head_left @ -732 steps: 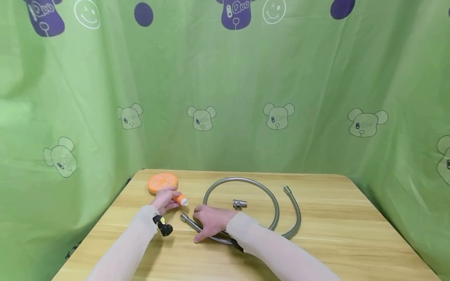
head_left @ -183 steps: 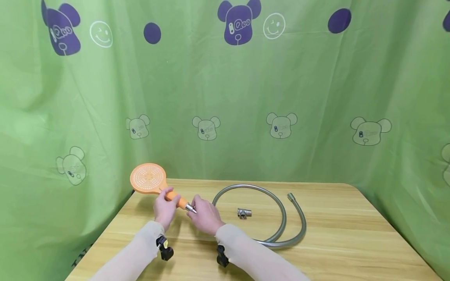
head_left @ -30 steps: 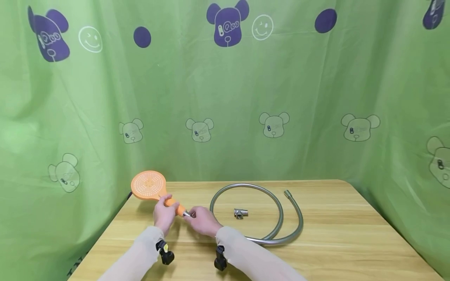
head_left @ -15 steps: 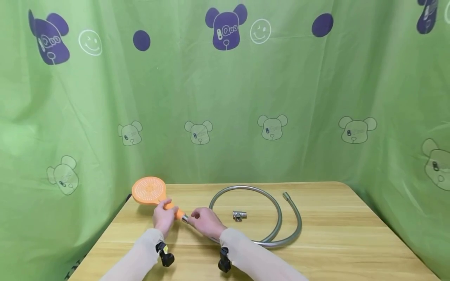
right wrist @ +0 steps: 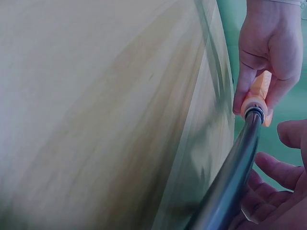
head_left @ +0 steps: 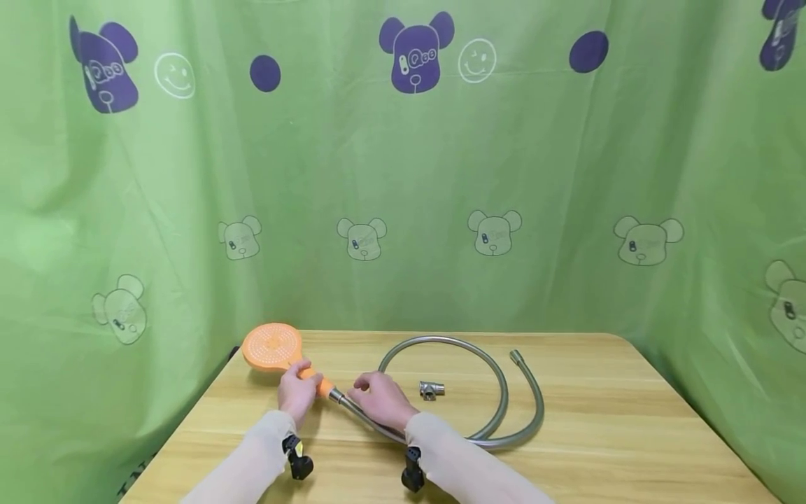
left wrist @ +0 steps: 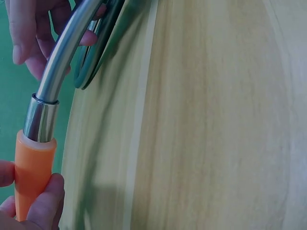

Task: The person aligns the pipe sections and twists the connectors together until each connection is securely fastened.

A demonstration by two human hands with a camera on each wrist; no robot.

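"Who's holding what?"

"The left hand (head_left: 297, 394) is gripping the orange, round-faced plastic shower head (head_left: 272, 346) above the pale wooden table (head_left: 598, 420). The right hand (head_left: 383, 402), fingers loosely parted and gripping nothing, is flanking the grey metal hose (left wrist: 61, 55)."

"Risk?"

"If it's sitting crooked, the silver metal collar (left wrist: 41, 120) could be loosening under the hose's weight."

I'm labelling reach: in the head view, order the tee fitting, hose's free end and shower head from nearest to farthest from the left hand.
1. Shower head: in the left hand.
2. Tee fitting: right of the hand.
3. Hose's free end: farther right.
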